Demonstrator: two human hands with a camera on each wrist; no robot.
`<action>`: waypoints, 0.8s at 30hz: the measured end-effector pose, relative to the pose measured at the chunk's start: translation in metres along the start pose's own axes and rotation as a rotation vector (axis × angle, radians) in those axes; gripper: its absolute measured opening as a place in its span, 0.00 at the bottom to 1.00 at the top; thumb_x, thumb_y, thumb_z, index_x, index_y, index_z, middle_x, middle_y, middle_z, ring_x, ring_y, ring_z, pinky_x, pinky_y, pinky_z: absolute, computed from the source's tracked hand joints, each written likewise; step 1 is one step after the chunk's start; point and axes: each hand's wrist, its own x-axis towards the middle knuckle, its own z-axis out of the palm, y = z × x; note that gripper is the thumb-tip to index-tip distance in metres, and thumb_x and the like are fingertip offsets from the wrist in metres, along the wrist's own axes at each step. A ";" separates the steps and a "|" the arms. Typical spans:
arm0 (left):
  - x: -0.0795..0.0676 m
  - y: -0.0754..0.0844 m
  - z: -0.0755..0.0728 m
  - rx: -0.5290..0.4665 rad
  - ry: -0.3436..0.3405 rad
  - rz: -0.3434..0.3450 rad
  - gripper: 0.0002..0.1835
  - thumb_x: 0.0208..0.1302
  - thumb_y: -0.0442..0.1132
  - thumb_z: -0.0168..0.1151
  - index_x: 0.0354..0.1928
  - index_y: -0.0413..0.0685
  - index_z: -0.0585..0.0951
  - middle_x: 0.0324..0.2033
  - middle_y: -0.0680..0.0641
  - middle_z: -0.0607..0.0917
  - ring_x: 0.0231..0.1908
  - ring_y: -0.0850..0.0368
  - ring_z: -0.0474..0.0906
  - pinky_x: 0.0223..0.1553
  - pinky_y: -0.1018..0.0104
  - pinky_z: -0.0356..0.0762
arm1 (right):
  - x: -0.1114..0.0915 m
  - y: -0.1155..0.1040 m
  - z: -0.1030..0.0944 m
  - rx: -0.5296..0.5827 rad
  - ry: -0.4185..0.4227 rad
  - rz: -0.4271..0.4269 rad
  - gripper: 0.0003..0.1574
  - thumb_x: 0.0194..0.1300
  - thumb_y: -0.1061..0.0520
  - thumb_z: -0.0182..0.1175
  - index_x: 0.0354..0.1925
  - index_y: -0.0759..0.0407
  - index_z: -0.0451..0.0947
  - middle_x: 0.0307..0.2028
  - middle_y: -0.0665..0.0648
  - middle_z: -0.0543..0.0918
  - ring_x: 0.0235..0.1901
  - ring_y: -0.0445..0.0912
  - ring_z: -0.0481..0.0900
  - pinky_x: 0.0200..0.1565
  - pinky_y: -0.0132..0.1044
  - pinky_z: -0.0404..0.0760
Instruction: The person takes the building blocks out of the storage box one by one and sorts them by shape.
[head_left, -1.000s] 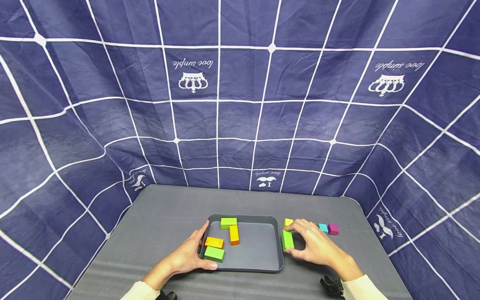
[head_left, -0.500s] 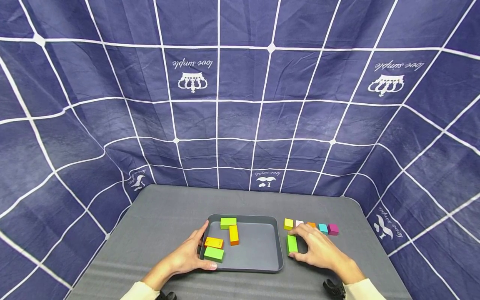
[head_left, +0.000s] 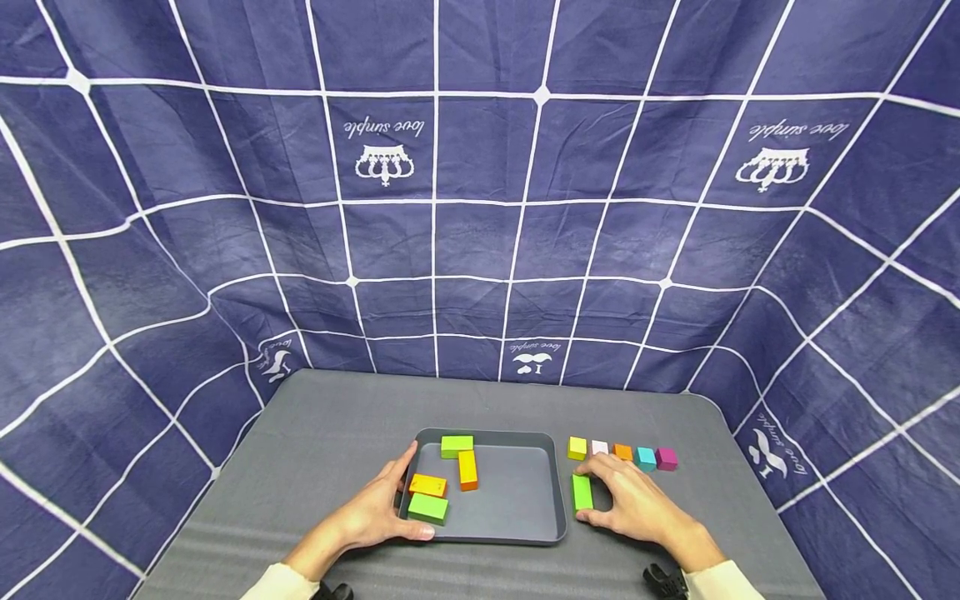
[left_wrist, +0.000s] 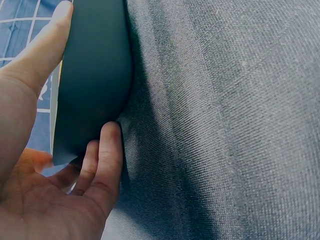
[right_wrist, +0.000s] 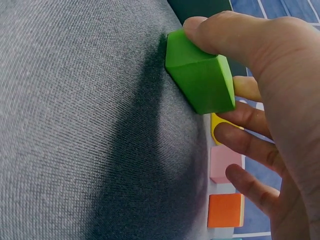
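A shallow grey tray [head_left: 517, 492] lies in the middle of the table, with two green blocks [head_left: 428, 508] and two orange-yellow blocks [head_left: 468, 470] in its left half. My left hand [head_left: 375, 504] grips the tray's left end, thumb along the near side. In the left wrist view, fingertips touch the tray's dark outer wall [left_wrist: 97, 65]. Just right of the tray, my right hand [head_left: 630, 500] pinches a green rectangular block [head_left: 582, 493] between thumb and index finger. The right wrist view shows the thumb on one end of this block [right_wrist: 200, 85], the other fingers spread loosely.
Behind my right hand stands a row of small cubes: yellow [head_left: 577, 448], pale pink [head_left: 599, 448], orange [head_left: 622, 452], turquoise [head_left: 646, 458] and magenta [head_left: 666, 458]. A dark blue gridded cloth [head_left: 480, 242] hangs around the back and sides of the grey table [head_left: 337, 417].
My right hand has shifted the green block slightly right and nearer, away from the tray's right wall, uncovering the pink and orange cubes. The left hand and tray have stayed put.
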 end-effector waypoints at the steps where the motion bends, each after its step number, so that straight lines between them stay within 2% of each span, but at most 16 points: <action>1: 0.000 0.000 0.000 -0.003 0.000 -0.001 0.80 0.51 0.49 0.99 0.96 0.42 0.51 0.76 0.32 0.75 0.65 0.43 0.82 0.54 0.55 0.85 | 0.000 0.000 0.000 0.000 0.000 0.002 0.36 0.56 0.38 0.92 0.59 0.45 0.89 0.55 0.42 0.91 0.55 0.42 0.91 0.59 0.48 0.91; 3: 0.000 0.000 0.000 -0.009 0.000 -0.004 0.80 0.51 0.49 0.99 0.96 0.43 0.51 0.76 0.32 0.75 0.65 0.43 0.82 0.52 0.58 0.84 | 0.000 0.000 -0.001 -0.001 -0.001 0.004 0.36 0.57 0.38 0.92 0.59 0.44 0.89 0.55 0.42 0.91 0.55 0.42 0.91 0.59 0.48 0.91; 6: 0.000 0.001 -0.001 -0.009 0.001 -0.005 0.80 0.51 0.49 0.99 0.96 0.43 0.51 0.77 0.32 0.75 0.65 0.43 0.82 0.52 0.58 0.84 | 0.000 0.000 -0.001 -0.003 0.002 0.002 0.37 0.57 0.37 0.92 0.59 0.44 0.89 0.56 0.41 0.91 0.55 0.41 0.91 0.59 0.47 0.91; 15: 0.000 0.002 -0.002 0.014 0.007 0.001 0.80 0.51 0.49 0.99 0.96 0.42 0.51 0.78 0.31 0.74 0.65 0.42 0.83 0.63 0.43 0.86 | 0.002 -0.009 0.000 -0.033 0.054 0.024 0.37 0.62 0.31 0.87 0.64 0.42 0.91 0.62 0.45 0.89 0.61 0.50 0.91 0.63 0.56 0.90; 20: 0.001 0.002 -0.001 0.005 0.005 -0.012 0.80 0.51 0.49 0.99 0.96 0.43 0.51 0.78 0.32 0.75 0.65 0.43 0.82 0.64 0.41 0.85 | 0.008 -0.017 0.000 -0.050 0.120 -0.035 0.36 0.64 0.37 0.88 0.65 0.43 0.91 0.64 0.44 0.87 0.63 0.48 0.90 0.64 0.56 0.90; 24: 0.001 0.003 -0.001 -0.005 0.002 -0.023 0.80 0.51 0.49 0.99 0.96 0.45 0.51 0.77 0.33 0.75 0.65 0.43 0.82 0.65 0.39 0.84 | 0.016 -0.024 -0.002 -0.056 0.146 -0.092 0.37 0.62 0.39 0.89 0.66 0.43 0.90 0.64 0.43 0.86 0.63 0.45 0.89 0.64 0.53 0.89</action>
